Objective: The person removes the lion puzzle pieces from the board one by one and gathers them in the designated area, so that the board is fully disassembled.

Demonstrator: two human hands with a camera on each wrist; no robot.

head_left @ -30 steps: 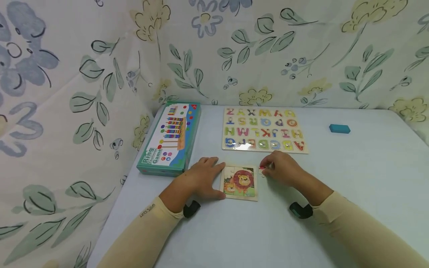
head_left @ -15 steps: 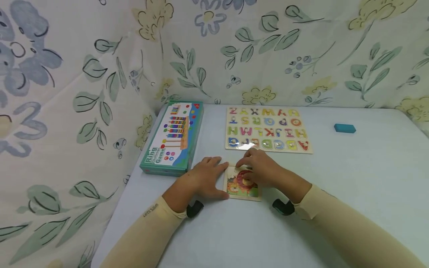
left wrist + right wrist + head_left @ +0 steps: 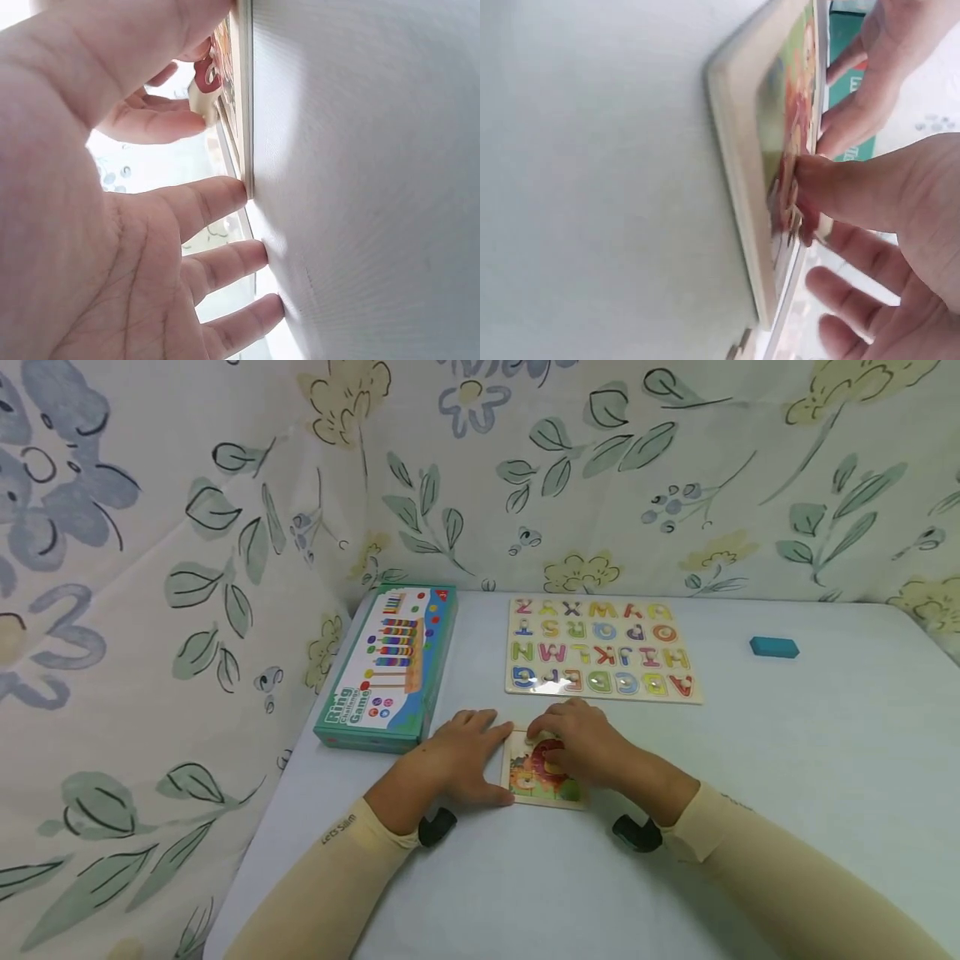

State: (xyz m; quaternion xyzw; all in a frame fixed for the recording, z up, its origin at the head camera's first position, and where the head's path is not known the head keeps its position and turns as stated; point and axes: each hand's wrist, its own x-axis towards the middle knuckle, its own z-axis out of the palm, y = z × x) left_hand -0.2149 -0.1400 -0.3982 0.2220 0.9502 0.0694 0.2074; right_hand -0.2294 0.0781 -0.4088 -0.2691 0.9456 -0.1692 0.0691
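Pale wooden puzzle (image 3: 529, 779) lies on the bench (image 3: 480, 877) between my left hand (image 3: 467, 762), its fingers spread and touching the left edge, and my right hand (image 3: 588, 745), which pinches a red piece (image 3: 807, 223) at its far part.

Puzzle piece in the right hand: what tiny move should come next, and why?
Probably lower the piece gently into the lion puzzle: the right hand pinches it raised above the picture, not flat, while the left hand touches the puzzle's edge.
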